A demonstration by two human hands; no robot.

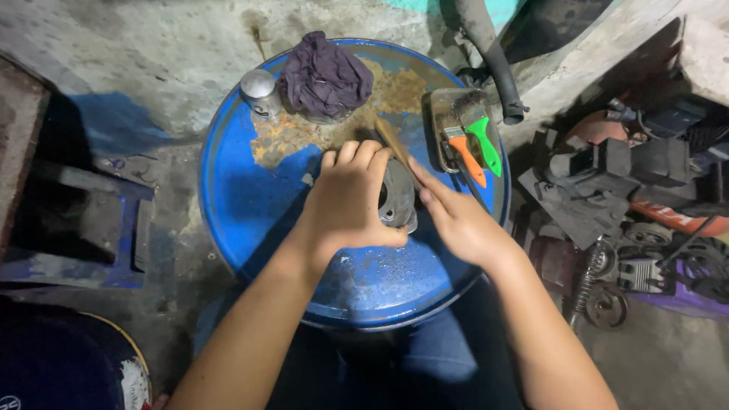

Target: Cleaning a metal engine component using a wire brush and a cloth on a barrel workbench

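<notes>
The person leans over a blue drum lid, its top rusted through in a wide patch. The left hand is curled over a grey metal part that sits on the lid near its middle; the fingers wrap the part's upper and left side, thumb low along its near edge, so the part lies mostly under and just right of the palm. The right hand comes in from the right, fingers closed around a wooden-handled brush whose handle slants up and away over the part; I can't make out its bristle end. Beyond the hands a dark purple rag is bunched at the far rim, a small silver can just left of it. To the right a shallow tray holds two brushes, one with an orange handle, one green
</notes>
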